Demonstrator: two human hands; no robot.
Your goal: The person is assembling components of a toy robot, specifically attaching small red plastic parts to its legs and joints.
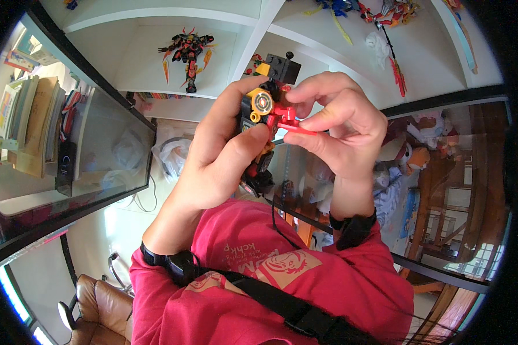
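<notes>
In front of my chest is a toy robot figure built of black, red and yellow plastic bricks. My left hand is closed round its body, the thumb pressing near a round silver-and-yellow disc. A black studded block with a small ball on top sticks up from the figure's upper end. From the other side, my right hand pinches a red plastic piece at the figure's side. This piece touches the figure; whether it is fixed on cannot be made out. Part of the figure is hidden behind my fingers.
White shelves stand ahead, holding a black-and-red robot figure and more brick figures. Glass cabinet doors flank me on both sides. Books fill the left, plush toys the right. A brown leather chair stands lower left.
</notes>
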